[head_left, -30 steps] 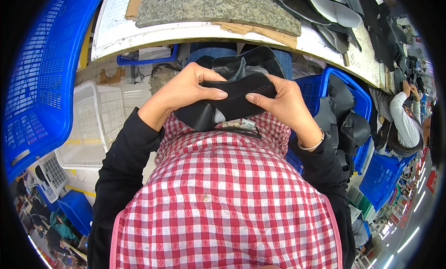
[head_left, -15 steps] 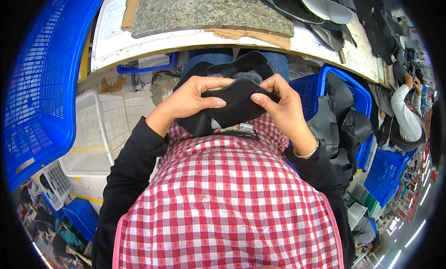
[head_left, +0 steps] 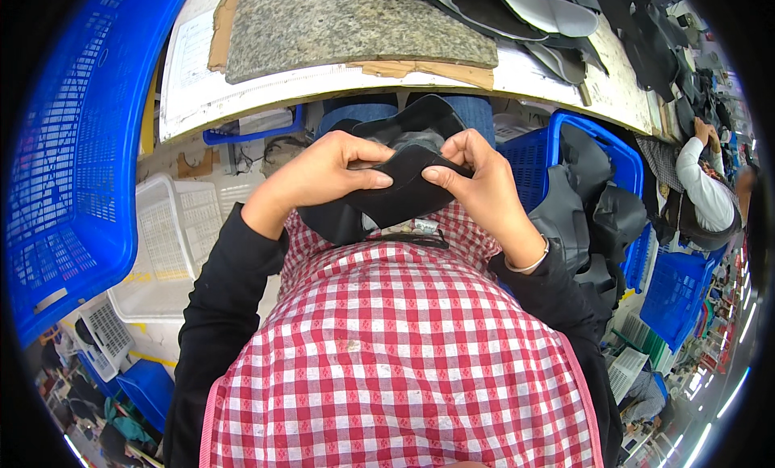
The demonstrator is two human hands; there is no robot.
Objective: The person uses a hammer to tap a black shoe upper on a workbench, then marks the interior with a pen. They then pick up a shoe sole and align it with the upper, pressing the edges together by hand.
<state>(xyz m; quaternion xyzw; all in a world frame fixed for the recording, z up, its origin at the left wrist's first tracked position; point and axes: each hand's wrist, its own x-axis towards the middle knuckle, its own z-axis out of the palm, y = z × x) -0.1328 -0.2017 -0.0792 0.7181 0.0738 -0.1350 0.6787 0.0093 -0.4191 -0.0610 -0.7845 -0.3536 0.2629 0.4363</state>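
Observation:
A black, leather-like shoe upper (head_left: 408, 189) is held over my lap, its curved edge turned up toward me and a greyish inner side showing behind it. My left hand (head_left: 319, 176) pinches that edge on the left, thumb in front and fingers behind. On the right, my right hand (head_left: 491, 189) grips the same edge between thumb and bent forefinger. Only a short stretch of edge lies between the two thumbs. Part of the upper hangs below my left hand, and the fingertips behind the edge are hidden.
Ahead is a white worktable (head_left: 299, 88) bearing a speckled stone slab (head_left: 355, 28) and stacked black and grey pieces (head_left: 549, 16). A large blue crate (head_left: 73, 153) rises at left, above a white basket (head_left: 153, 266). Black pieces fill a blue crate (head_left: 525, 165) at right; another person (head_left: 706, 193) sits beyond.
My right hand has shifted slightly left, bringing its thumb closer to my left thumb along the upper's edge. Both hands keep their pinch, and the view has tilted a little.

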